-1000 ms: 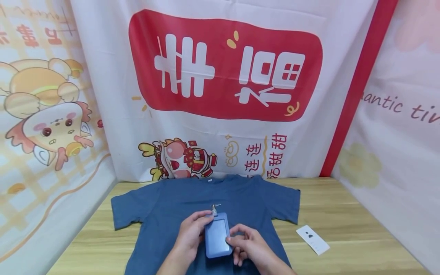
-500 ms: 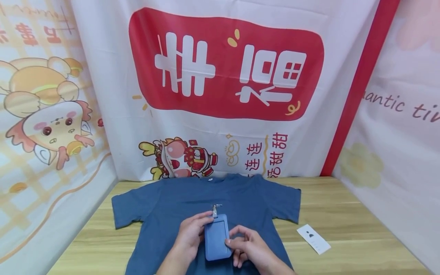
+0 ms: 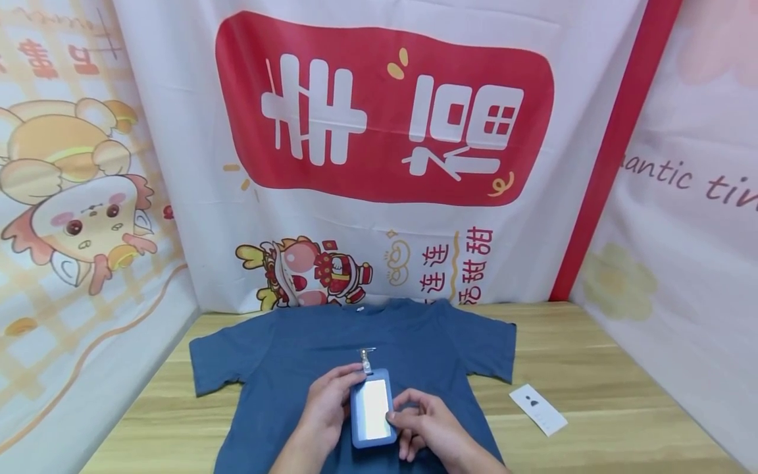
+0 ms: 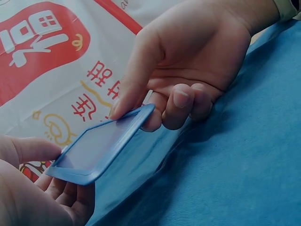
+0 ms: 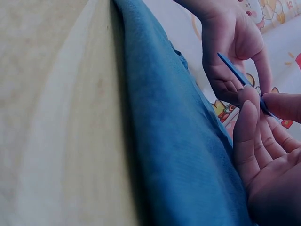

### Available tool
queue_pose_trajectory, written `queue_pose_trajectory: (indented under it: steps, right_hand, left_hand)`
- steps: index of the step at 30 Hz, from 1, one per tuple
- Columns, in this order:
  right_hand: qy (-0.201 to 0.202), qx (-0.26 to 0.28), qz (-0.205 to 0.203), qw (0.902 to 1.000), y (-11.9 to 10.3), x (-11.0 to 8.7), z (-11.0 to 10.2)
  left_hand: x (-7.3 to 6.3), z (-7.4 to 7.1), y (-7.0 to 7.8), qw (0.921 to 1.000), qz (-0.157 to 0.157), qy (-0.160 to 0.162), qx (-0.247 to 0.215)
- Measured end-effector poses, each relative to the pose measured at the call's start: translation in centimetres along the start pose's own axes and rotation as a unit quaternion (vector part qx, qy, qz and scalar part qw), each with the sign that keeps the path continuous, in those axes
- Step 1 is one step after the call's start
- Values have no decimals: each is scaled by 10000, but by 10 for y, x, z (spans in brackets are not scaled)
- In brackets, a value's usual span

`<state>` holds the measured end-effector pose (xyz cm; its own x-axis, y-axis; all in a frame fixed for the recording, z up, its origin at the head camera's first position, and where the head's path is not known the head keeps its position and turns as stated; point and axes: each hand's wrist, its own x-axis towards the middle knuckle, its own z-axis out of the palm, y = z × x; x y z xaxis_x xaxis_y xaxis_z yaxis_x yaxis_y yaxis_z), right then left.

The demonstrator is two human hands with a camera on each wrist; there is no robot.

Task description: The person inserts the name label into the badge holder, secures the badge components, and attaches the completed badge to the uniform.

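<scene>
Head: left hand (image 3: 328, 398) grips the upper left of a blue badge holder (image 3: 374, 408); right hand (image 3: 423, 421) pinches its right edge. Holder is over a blue T-shirt (image 3: 355, 336); white card (image 3: 538, 409) on table (image 3: 592, 355), right of shirt. Left wrist: a thumb of each hand on the frame. Right wrist: holder nearly edge-on; left-hand contact looks partly hidden, hard to judge.

Badge holder (image 3: 374, 408) over the shirt (image 3: 278, 388)

And here's the shirt, flat on the worktop (image 3: 592, 368), badge holder above it, between left hand (image 3: 328, 401) and right hand (image 3: 428, 419); right of the shirt, a card (image 3: 538, 409); behind everything, hanging cloth (image 3: 385, 220).
</scene>
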<state>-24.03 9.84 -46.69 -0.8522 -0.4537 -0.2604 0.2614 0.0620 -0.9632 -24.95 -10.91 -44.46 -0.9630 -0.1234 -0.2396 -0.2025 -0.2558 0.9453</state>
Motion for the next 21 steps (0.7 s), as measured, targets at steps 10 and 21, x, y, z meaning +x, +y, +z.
queue_pose_trajectory:
  steps: [10,21]
  right_hand:
    - [-90,15,-25,10000,1,-1,0]
    - [1134,-1228,-722,9833,-22,-1,-3]
  left_hand:
    - [-3,5,3,9987,-160,401,285]
    - [-10,15,11,9985,73,85,529]
